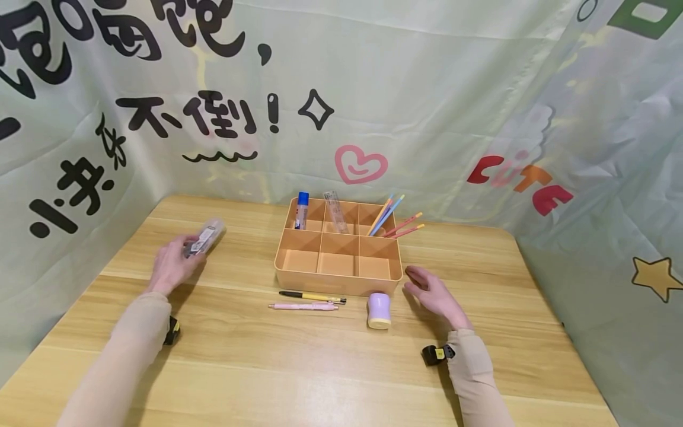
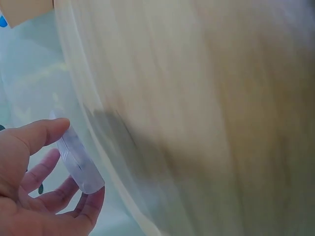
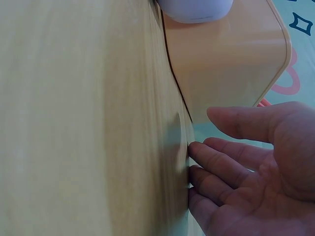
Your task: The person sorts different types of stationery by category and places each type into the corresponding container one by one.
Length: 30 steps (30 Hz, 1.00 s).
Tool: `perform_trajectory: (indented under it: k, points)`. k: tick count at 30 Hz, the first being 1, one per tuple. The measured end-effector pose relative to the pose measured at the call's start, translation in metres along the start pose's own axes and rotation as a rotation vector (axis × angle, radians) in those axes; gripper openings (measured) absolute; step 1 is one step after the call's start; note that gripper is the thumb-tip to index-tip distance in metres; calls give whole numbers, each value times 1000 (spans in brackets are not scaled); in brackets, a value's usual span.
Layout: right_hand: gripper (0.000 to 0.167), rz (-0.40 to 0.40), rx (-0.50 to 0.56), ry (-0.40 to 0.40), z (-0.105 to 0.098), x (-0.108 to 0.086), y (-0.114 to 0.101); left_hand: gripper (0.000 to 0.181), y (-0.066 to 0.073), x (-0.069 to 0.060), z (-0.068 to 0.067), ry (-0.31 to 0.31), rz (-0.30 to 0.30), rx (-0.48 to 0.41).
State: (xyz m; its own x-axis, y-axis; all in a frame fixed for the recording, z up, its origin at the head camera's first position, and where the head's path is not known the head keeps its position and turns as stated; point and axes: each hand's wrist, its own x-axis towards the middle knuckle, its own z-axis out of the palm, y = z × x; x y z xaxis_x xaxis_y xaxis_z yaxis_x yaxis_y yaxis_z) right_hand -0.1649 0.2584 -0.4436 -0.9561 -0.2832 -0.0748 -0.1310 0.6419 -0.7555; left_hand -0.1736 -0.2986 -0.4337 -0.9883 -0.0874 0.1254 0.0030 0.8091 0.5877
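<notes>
- Left hand (image 1: 172, 262) pinched clear case (image 1: 210, 233) lengthwise, case over left part of table (image 1: 240, 373).
- Right hand (image 1: 434, 295) held nothing, fingers loose, near right front corner of orange organizer (image 1: 336, 284).

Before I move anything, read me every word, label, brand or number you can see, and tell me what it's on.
"不倒!" on the middle of the cloth backdrop.
"小快乐", slanting, on its left side.
"CUTE" on its right side.
Backdrop's top line: cut off by the frame, not fully readable.
Too small or blurred: label on the clear item in the left hand; print on the blue-capped tube; markings on the clear strip in the tray.
</notes>
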Motion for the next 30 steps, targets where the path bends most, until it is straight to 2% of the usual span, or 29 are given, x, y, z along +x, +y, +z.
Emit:
perform_trajectory:
  k: [15, 22, 30]
  points:
    - [55, -4, 1, -3, 0, 0, 2, 56, 15, -6, 4, 15, 69, -23]
    - [56, -7, -7, -3, 1, 1, 3, 51, 29, -9, 6, 66, 145, -13]
    - [56, -2, -3, -10, 0, 1, 3, 48, 42, -12, 8, 100, 201, -36]
